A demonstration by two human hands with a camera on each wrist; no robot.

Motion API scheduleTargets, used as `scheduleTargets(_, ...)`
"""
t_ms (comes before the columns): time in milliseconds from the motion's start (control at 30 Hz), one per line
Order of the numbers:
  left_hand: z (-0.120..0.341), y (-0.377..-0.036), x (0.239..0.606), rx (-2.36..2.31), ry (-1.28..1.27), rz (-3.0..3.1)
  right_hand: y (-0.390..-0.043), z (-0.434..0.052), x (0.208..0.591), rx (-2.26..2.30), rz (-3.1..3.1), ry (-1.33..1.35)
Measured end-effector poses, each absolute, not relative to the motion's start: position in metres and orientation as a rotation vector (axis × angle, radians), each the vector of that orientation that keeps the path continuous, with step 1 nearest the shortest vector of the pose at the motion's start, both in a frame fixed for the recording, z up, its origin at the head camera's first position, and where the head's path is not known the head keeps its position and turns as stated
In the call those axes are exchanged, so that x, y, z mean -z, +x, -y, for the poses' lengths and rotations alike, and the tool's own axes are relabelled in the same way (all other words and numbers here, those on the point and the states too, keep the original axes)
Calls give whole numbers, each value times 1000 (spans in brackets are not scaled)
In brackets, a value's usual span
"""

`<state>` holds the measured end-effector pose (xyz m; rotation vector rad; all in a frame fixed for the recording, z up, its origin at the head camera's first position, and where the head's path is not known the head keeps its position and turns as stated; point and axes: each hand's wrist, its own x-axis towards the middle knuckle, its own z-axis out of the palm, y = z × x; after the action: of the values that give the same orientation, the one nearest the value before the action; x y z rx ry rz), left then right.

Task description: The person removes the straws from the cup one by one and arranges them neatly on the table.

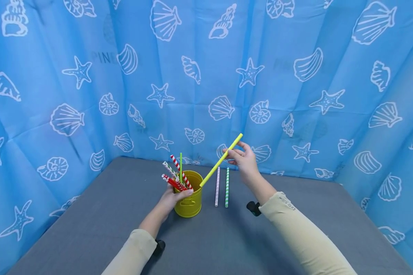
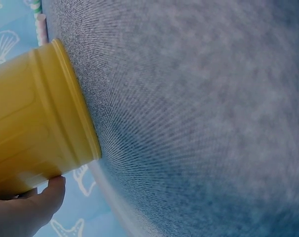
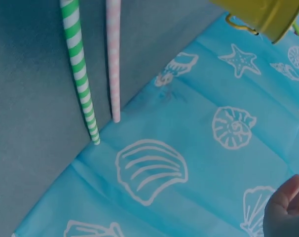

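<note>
My left hand grips the near left side of a yellow metal bucket, the thumb along its rim. Several paper straws lean to the left inside it: red ones, red-and-white striped ones, a patterned white one and a thin green one. Up to the right, my right hand pinches a plain yellow straw near its top. That straw slants down to the left, its lower end right at the bucket's right rim. The left wrist view shows the bucket's wall with fingers on it.
Right of the bucket, a pale pink straw and a green-and-white striped straw lie side by side on the grey tabletop. A blue curtain with white sea shells hangs along the back and sides.
</note>
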<state>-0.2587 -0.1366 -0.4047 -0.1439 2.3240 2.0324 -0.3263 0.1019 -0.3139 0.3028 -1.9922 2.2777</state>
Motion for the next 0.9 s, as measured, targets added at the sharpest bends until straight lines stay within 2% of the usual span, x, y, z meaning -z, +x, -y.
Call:
scheduleTargets(233,137,-258,406,-2040,-114,-2329,-323,-115,313,-2229,1908,263)
scheduleTargets(900,139,-259,411,-2078,-86,-2277,-329,-149,335,-1851,2324,326)
